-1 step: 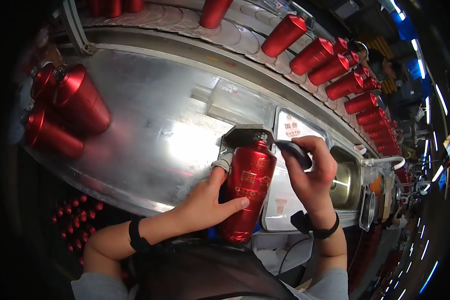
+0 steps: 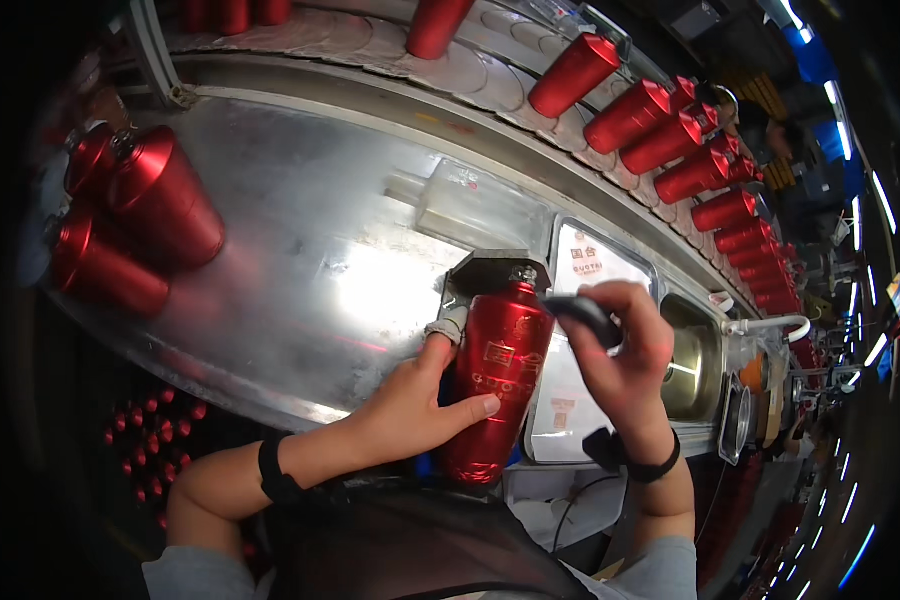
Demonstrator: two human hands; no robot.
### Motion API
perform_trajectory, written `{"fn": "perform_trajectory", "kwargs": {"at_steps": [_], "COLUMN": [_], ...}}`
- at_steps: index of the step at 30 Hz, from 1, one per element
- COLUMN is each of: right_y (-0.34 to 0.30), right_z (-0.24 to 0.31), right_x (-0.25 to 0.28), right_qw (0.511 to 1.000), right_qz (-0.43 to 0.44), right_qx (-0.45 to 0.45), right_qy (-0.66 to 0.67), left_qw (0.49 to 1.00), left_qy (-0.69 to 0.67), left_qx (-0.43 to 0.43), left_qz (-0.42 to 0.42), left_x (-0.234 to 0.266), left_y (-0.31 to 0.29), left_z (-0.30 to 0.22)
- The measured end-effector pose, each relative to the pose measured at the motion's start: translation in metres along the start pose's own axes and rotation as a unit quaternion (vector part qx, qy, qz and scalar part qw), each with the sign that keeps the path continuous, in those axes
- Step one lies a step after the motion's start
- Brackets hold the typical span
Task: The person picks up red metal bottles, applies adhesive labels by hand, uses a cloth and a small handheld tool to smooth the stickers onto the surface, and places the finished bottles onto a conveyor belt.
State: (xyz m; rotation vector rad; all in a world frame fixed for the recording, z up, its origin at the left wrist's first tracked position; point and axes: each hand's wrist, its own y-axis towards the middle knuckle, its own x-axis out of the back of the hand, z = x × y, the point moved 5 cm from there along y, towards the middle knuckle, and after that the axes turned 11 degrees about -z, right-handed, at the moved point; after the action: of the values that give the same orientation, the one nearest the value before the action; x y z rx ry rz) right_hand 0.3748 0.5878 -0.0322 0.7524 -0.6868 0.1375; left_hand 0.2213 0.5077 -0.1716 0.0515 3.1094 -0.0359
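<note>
A red metallic bottle (image 2: 495,440) with gold markings and a clear-topped neck stands at the table's front edge, its base toward me. My left hand (image 2: 410,405) is closed around its left side, thumb across the front; one finger wears a whitish wrap. Behind the neck sits a dark angular bracket (image 2: 475,268). My right hand (image 2: 620,350) pinches a smooth black rounded object (image 2: 592,318), whose kind I cannot make out. That object's tip is at the bottle's right shoulder; whether it touches is unclear.
Red bottles (image 2: 165,200) stand at the left of the metal table (image 2: 270,150). A clear plastic box (image 2: 480,210) lies behind the bracket. White trays (image 2: 560,420) and a sink (image 2: 695,360) are at right. A conveyor (image 2: 350,40) carries several red bottles along the back.
The black object in my right hand has moved slightly left and down, toward the bottle's shoulder, and its edge is blurred. My left hand keeps its hold on the bottle.
</note>
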Motion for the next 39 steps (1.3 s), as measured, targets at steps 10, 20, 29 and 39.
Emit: {"fn": "perform_trajectory", "kwargs": {"at_steps": [10,20,29,39], "right_y": [-0.075,-0.064,-0.063,-0.145], "right_z": [0.026,0.038,0.032,-0.080], "right_x": [0.033,0.012,0.019,0.057], "right_qw": [0.987,0.989,0.994,0.852], "right_qz": [0.122,0.066,0.041,-0.146], "right_qx": [0.104,0.117,0.096,-0.466], "right_qy": [0.030,-0.055,-0.009,0.189], "left_qw": [0.992,0.975,0.982,0.986], "left_qy": [-0.113,-0.178,-0.153,-0.114], "left_qx": [0.058,0.130,0.108,0.124], "left_qz": [0.016,0.022,0.003,-0.001], "left_x": [-0.030,-0.029,-0.019,-0.052], "left_y": [-0.006,-0.012,-0.008,0.013], "left_z": [-0.003,0.011,-0.001,-0.009]}}
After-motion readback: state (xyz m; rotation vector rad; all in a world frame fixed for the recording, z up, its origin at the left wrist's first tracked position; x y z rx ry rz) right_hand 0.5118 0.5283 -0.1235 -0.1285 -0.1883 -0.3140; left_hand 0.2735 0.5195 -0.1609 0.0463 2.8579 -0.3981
